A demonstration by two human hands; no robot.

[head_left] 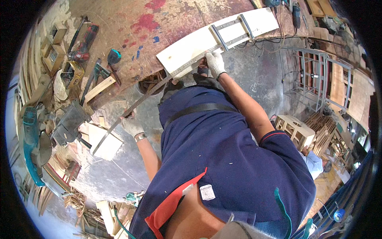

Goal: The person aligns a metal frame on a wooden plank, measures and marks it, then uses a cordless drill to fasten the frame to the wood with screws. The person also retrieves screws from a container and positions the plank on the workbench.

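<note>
A long metal ruler [148, 93] runs slantwise from the lower left up to the near edge of a pale wooden board [187, 47]. My left hand [132, 126], in a white glove, is closed around the ruler's lower part, away from the bench. Also gloved, my right hand [216, 63] grips the ruler's upper part against the board's near edge; its fingertips are partly hidden. On top of the board, just beyond that hand, rests a metal frame [218, 38] of two rounded bars joined by two flat strips with holes.
The paint-stained workbench [175, 20] carries a red and black power tool [85, 43] and a teal tape measure [114, 56] at left. A teal power saw [31, 131] stands beyond its left end. Metal racks [310, 75] and a person [313, 164] are at right.
</note>
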